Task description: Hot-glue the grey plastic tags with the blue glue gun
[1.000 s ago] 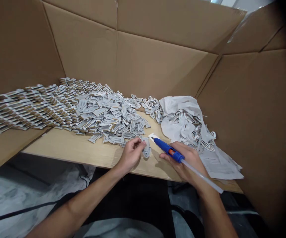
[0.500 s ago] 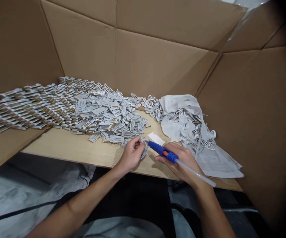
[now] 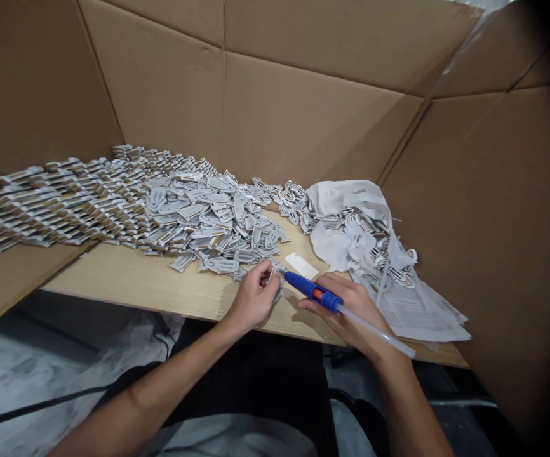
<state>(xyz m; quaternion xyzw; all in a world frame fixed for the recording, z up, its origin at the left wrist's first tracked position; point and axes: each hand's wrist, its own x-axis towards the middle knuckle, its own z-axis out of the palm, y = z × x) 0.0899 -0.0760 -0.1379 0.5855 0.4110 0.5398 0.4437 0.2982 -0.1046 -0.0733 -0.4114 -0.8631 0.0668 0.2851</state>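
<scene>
I have the left hand (image 3: 251, 298) at the near edge of the counter (image 3: 127, 282), its fingers pinching a small grey clip (image 3: 277, 291) just near of the heap of grey clips (image 3: 208, 222). The right hand (image 3: 351, 311) has its fingers wrapped around a blue tool (image 3: 310, 290), whose tip meets that clip. A white card (image 3: 301, 265) lies just beyond.

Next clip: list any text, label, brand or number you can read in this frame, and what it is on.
None can be read.
Paper sheet at the right: faint grey print, too blurred to read.
White card, blue tool in the right hand, grey piece in the left hand: no marking shows.
</scene>
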